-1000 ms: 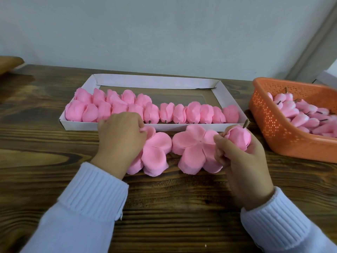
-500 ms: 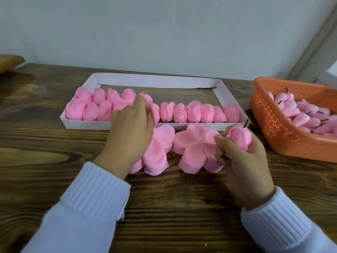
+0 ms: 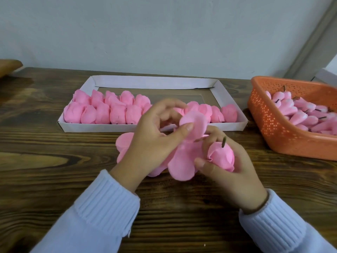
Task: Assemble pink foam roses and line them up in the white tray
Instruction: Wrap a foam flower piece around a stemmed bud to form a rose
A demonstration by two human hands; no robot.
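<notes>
Just in front of the person, both hands met low over the wooden table [image 3: 54,161].

Left hand [image 3: 155,145]: thumb and forefinger pinched a flat pink petal piece [image 3: 182,167] by its top lobe and held it up. The other fingers were loosely spread above it.

Right hand [image 3: 235,178]: curled round a rolled rose bud [image 3: 221,157], thumb across the bud's lower edge. A short brown stem stub [image 3: 224,141] stuck up from the bud. The petal piece touched the bud on the thumb side of this hand.

A second petal piece [image 3: 124,145] lay flat on the table under the left palm, mostly hidden by it.

Beyond the fingertips of both hands stood the white tray [image 3: 153,82]. Its near side was lined with finished roses [image 3: 102,111], two rows deep beyond the left hand and a single row beyond the right.

Well out past the right hand's little-finger side, an orange basket [image 3: 273,128] held a heap of loose buds [image 3: 299,115] with dark stems.

Pale blue knitted sleeves [image 3: 102,207] covered both forearms. A dark band [image 3: 262,203] showed at the right wrist.
</notes>
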